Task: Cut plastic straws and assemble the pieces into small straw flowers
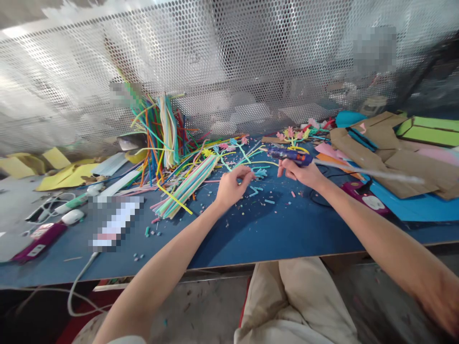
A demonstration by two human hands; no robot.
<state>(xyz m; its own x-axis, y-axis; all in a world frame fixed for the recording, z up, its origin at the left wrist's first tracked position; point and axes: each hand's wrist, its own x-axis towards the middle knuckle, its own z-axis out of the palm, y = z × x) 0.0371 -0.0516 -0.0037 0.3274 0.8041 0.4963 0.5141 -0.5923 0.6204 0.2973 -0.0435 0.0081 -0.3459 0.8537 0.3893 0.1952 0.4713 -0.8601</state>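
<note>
Two hands extend forward, the right gripping a glue gun.

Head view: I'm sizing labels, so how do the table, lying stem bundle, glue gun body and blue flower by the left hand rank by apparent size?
1. Table
2. Stem bundle
3. Glue gun body
4. Blue flower

Perforated screen behind; purple power strip left; brown cardboard right
</note>
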